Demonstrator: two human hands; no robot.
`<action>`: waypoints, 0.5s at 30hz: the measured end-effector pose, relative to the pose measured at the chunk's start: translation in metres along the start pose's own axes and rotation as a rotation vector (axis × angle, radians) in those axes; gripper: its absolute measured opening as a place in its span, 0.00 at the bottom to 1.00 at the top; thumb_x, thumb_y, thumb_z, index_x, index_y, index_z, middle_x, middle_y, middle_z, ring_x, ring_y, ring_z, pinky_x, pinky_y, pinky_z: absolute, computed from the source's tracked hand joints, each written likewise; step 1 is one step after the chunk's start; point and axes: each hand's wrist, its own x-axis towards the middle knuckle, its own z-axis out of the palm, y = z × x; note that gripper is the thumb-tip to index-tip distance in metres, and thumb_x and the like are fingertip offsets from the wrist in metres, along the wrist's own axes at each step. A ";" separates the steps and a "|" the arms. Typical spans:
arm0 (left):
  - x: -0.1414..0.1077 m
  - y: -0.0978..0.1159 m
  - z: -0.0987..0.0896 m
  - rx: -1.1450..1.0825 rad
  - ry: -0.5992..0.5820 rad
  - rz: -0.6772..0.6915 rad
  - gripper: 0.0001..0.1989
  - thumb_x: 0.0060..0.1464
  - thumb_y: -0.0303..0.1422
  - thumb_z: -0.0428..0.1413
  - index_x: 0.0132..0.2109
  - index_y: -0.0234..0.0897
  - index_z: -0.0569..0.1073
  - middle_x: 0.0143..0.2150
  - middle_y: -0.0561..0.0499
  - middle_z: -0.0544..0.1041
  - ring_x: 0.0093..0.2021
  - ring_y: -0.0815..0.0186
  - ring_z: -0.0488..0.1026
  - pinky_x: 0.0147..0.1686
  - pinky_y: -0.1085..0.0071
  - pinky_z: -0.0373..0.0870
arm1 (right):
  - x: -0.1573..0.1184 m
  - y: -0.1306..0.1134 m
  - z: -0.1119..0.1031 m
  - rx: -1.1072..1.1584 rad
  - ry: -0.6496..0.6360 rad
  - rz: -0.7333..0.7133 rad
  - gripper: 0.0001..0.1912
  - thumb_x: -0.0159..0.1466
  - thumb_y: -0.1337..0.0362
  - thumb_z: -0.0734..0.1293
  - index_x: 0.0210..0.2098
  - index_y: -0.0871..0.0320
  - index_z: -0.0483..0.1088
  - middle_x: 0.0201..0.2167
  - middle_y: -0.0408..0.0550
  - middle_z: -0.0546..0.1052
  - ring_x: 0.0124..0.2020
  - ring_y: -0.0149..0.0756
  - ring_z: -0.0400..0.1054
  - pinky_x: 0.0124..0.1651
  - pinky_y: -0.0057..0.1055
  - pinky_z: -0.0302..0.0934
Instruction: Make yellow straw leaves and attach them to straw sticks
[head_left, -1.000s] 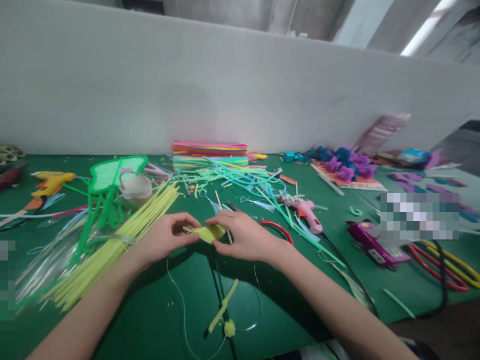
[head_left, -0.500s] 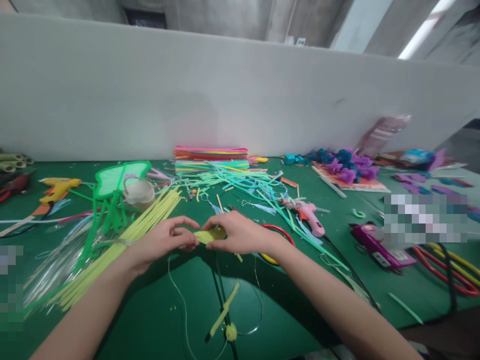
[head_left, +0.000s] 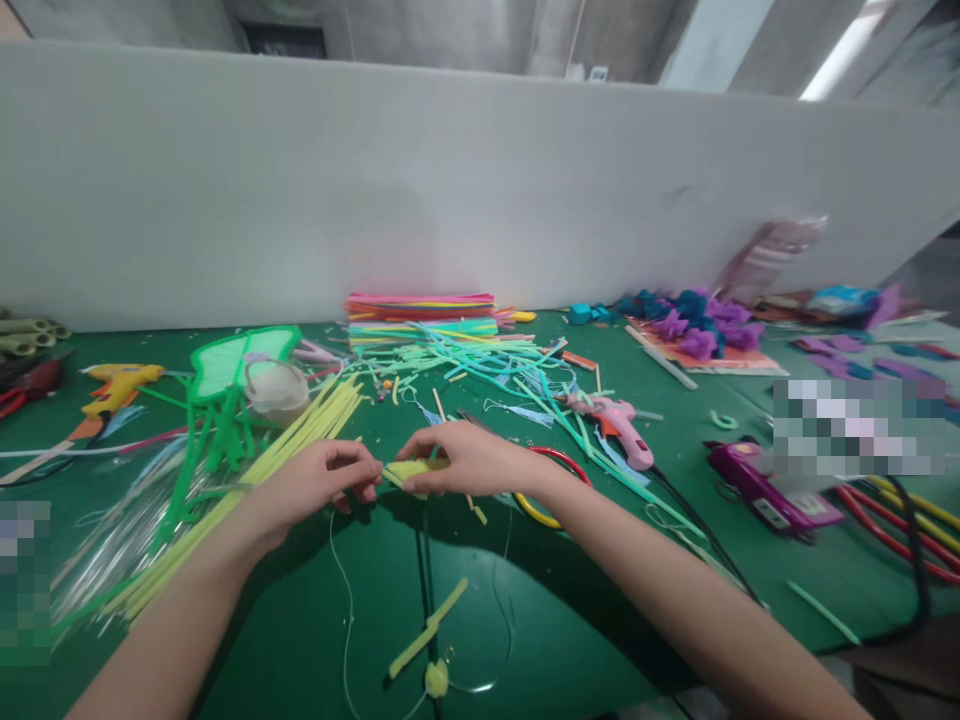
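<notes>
My right hand [head_left: 476, 460] grips a flat yellow fuzzy piece [head_left: 411, 470] between thumb and fingers, just above the green table. At its left end, my left hand [head_left: 319, 485] has thumb and fingers pinched together. A thin clear cord [head_left: 346, 590] hangs from this left hand and loops toward me; what exactly lies between its fingertips is too small to make out. Below the hands, a small yellow fuzzy ball [head_left: 436, 680] is attached to the cord, beside a loose yellow strip [head_left: 427, 630].
Yellow strips [head_left: 300, 425] lie under my left forearm, near a green mesh shape [head_left: 244, 360]. A pink glue gun [head_left: 626, 430], red-and-yellow-handled scissors [head_left: 559, 460] and a purple device [head_left: 772, 490] are to the right. Coloured strips [head_left: 420, 315] are stacked against the white partition [head_left: 480, 190].
My left fingertips have drawn slightly left, away from the yellow piece, which stays in my right hand. The yellow ball and loose strip appear lower and further left in view.
</notes>
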 end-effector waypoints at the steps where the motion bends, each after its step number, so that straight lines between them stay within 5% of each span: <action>1: 0.001 0.000 0.001 0.016 0.010 0.011 0.15 0.53 0.44 0.56 0.31 0.36 0.75 0.28 0.49 0.77 0.30 0.66 0.71 0.29 0.72 0.65 | 0.005 0.001 -0.002 0.076 -0.061 0.041 0.17 0.59 0.55 0.69 0.42 0.60 0.74 0.32 0.46 0.78 0.29 0.30 0.70 0.31 0.25 0.60; 7: 0.000 0.000 0.002 -0.002 0.045 0.037 0.15 0.53 0.44 0.56 0.32 0.35 0.76 0.30 0.48 0.78 0.32 0.65 0.72 0.30 0.71 0.66 | 0.028 0.012 -0.006 0.300 -0.202 0.179 0.16 0.49 0.54 0.75 0.29 0.60 0.76 0.25 0.40 0.76 0.27 0.25 0.66 0.30 0.21 0.57; 15: 0.003 0.000 0.005 -0.061 0.046 0.029 0.16 0.52 0.45 0.57 0.30 0.35 0.76 0.30 0.47 0.79 0.31 0.64 0.73 0.31 0.71 0.66 | 0.028 0.016 -0.002 0.296 -0.151 0.242 0.15 0.45 0.55 0.76 0.29 0.57 0.79 0.26 0.40 0.77 0.29 0.28 0.67 0.32 0.22 0.57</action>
